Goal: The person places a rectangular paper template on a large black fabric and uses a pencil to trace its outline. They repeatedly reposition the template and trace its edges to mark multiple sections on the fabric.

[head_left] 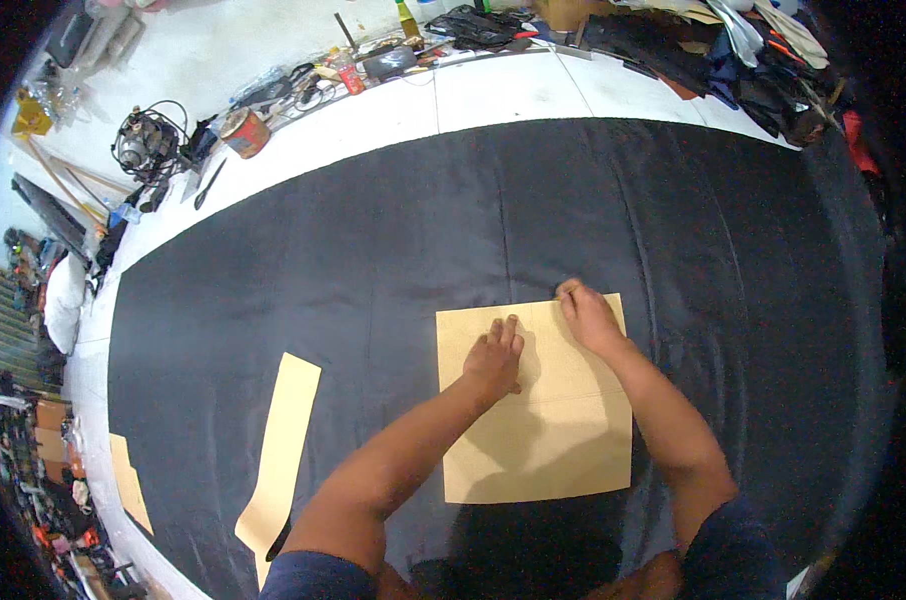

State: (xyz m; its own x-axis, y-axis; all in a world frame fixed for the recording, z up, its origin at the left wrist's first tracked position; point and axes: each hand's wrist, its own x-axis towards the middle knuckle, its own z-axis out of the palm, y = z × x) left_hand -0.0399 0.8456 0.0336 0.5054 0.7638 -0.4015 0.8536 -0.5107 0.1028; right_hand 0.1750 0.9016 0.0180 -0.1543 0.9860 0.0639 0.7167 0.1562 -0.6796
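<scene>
A tan, nearly square sheet (573,420), like card or stiff paper, lies flat on a wide spread of black material (373,250). A faint line crosses it from side to side. My left hand (495,360) rests on its upper part, fingers stretched out and pressing down. At the sheet's far edge, near the right corner, my right hand (588,318) is closed with its fingertips pinched together. Whatever may be between those fingertips is too small to make out. Left of my left forearm lies a long tan strip (285,430) with a bent lower end.
Another tan piece (129,482) sits at the black material's left edge. Beyond the far edge runs a white surface (403,115) crowded with tools, a rusty tin (245,132), a bottle (408,20) and a dark motor-like device (149,145). Dark scraps (653,50) pile at the far right.
</scene>
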